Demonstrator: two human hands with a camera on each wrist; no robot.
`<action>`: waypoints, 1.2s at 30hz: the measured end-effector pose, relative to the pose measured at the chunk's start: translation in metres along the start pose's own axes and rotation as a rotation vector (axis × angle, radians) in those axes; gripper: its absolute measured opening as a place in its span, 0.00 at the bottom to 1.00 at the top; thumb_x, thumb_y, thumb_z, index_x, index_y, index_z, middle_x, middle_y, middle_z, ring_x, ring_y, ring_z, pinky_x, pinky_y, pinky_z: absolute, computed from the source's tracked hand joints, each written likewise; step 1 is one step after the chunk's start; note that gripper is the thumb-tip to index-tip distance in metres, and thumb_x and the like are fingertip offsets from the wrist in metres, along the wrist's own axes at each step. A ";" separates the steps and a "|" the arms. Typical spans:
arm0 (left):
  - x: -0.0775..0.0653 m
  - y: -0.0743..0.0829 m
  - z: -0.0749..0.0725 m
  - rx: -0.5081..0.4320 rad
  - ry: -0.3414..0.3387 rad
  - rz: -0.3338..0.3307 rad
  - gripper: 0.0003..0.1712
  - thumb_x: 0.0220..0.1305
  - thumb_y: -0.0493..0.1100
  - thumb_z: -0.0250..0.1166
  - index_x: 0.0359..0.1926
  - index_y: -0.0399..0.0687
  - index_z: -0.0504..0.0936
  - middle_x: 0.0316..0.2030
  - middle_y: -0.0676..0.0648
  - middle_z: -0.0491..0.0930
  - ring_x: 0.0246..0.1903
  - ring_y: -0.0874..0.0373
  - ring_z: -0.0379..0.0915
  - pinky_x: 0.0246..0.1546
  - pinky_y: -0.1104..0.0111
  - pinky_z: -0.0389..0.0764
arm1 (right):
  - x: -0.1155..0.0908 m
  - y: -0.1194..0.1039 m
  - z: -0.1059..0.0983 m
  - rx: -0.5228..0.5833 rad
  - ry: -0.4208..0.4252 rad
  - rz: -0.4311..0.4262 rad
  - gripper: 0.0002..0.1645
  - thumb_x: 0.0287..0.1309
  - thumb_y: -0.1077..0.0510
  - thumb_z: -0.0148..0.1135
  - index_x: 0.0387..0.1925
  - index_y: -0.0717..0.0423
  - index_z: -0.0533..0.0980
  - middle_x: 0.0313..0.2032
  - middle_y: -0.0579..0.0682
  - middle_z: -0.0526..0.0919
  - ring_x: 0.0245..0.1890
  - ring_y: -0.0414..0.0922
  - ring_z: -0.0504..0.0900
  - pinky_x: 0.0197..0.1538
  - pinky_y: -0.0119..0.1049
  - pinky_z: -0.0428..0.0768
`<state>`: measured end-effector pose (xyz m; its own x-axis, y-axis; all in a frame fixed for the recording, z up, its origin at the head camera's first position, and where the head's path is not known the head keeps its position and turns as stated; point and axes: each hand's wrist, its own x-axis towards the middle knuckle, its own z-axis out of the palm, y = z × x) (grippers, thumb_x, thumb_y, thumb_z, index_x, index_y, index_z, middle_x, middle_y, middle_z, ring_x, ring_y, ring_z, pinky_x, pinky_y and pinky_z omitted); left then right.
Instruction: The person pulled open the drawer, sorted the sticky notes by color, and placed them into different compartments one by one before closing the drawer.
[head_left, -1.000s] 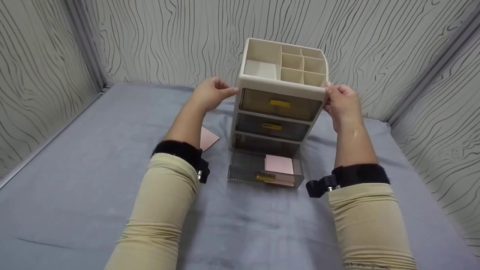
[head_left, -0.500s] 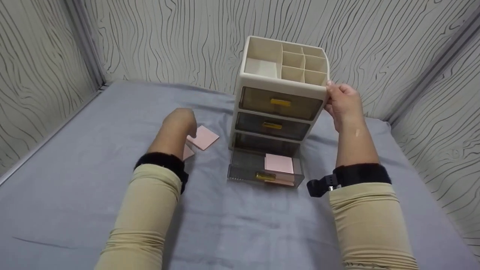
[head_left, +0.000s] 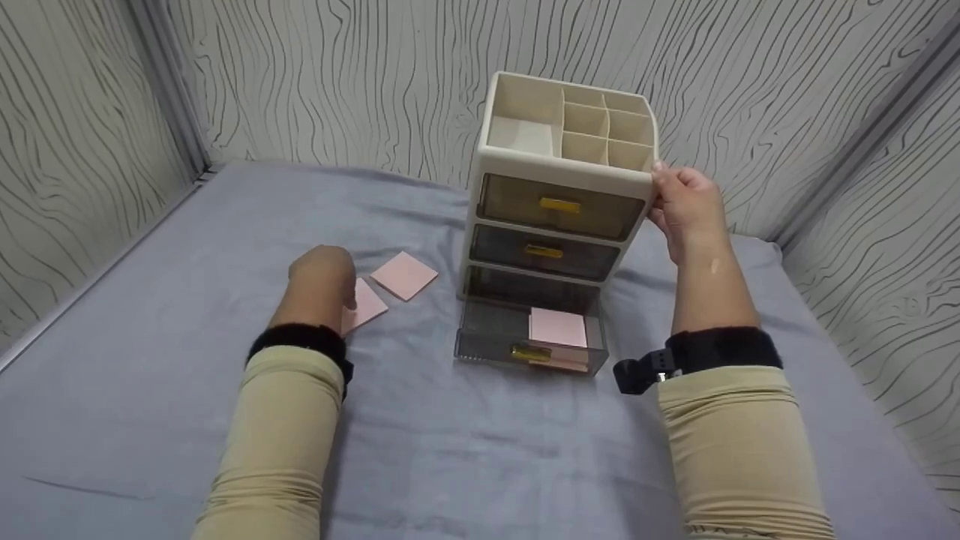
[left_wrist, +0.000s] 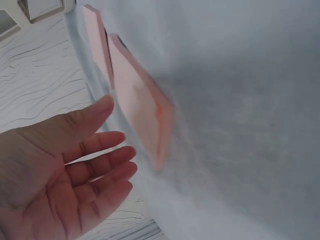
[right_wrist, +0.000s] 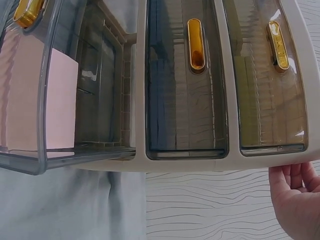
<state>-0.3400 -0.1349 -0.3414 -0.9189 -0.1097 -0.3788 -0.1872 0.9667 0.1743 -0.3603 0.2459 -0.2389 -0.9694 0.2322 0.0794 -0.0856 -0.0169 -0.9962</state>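
Observation:
A cream desk organizer point(head_left: 566, 165) with smoky drawers and gold handles stands on the cloth. Its bottom drawer point(head_left: 491, 349) is pulled out, with a pink sticky-note pad stack point(head_left: 559, 328) at its right side. My right hand point(head_left: 690, 206) holds the organizer's upper right edge, thumb against the frame in the right wrist view. Left of the organizer, my left hand point(head_left: 319, 274) is over a pink pad point(head_left: 366, 306), partly covering it. In the left wrist view its loosely bent fingers point(left_wrist: 107, 162) and thumb are apart, beside that pad. Another pink pad point(head_left: 405, 275) lies next to it.
A grey-blue cloth point(head_left: 450, 450) covers the table. Wood-grain patterned panels point(head_left: 337, 75) rise behind and at both sides. The organizer's top has open compartments point(head_left: 607, 127). Green and blue items show through the upper drawers in the right wrist view.
My left hand has left the organizer's upper left corner and moved down and left to the nearer pink pad. My right hand stays at the organizer's edge.

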 end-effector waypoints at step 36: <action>-0.002 -0.010 0.003 -0.102 0.088 0.038 0.18 0.50 0.40 0.62 0.43 0.37 0.76 0.46 0.37 0.71 0.45 0.45 0.67 0.43 0.53 0.69 | 0.001 0.002 0.000 -0.037 -0.015 0.018 0.17 0.54 0.49 0.55 0.32 0.60 0.67 0.36 0.54 0.72 0.37 0.44 0.73 0.46 0.37 0.71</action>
<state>-0.3356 -0.1439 -0.3453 -0.9521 -0.0974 -0.2899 -0.1817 0.9427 0.2800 -0.3611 0.2462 -0.2408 -0.9741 0.2175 0.0613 -0.0594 0.0154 -0.9981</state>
